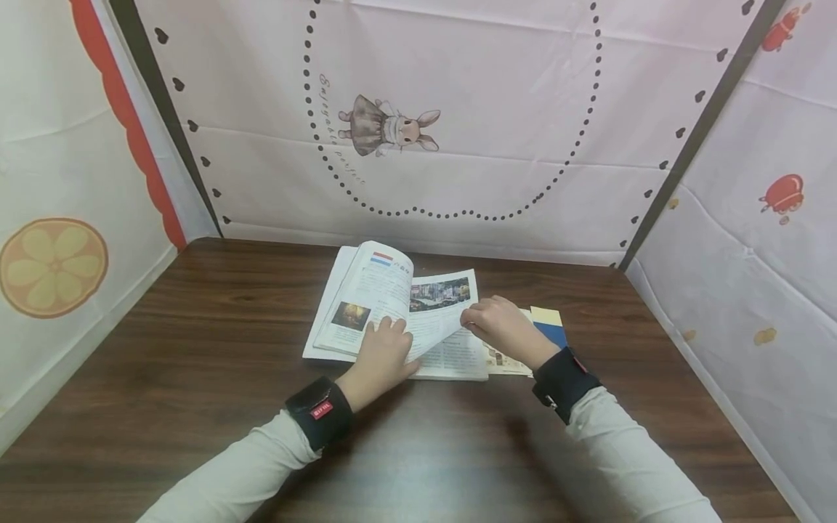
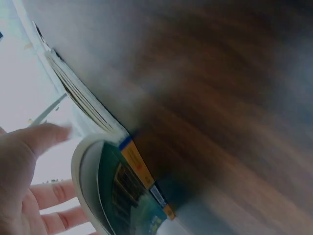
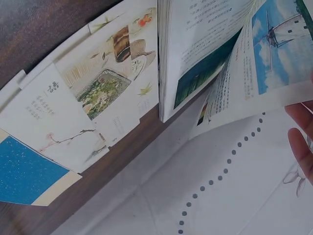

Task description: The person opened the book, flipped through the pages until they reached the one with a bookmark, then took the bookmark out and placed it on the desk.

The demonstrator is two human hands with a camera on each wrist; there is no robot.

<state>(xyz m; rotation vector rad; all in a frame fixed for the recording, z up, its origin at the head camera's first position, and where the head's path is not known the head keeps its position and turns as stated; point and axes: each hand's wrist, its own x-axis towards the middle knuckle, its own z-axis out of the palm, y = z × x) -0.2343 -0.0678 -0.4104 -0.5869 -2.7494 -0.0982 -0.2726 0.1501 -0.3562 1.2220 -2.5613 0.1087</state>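
Note:
An open book [image 1: 451, 361] with printed pages lies on the table, its left-hand pages [image 1: 366, 319] curving up. My left hand [image 1: 382, 356] rests on it near the fold, fingers extended over the left-hand pages. In the left wrist view, the left thumb and fingers [image 2: 56, 193] are by the book's bent cover and orange-blue spine [image 2: 139, 164]. At the right side my right hand [image 1: 500, 323] pinches the edge of a lifted page [image 1: 431, 327]. The right wrist view shows that page's windmill picture [image 3: 281, 44] beside the right fingers [image 3: 298, 142].
Right of the book lie illustrated papers [image 3: 105, 78] and a blue and cream piece [image 1: 552, 334], partly behind the right forearm. The brown wooden table [image 1: 229, 349] is bordered by printed cloth walls [image 1: 510, 131] at the back and both sides.

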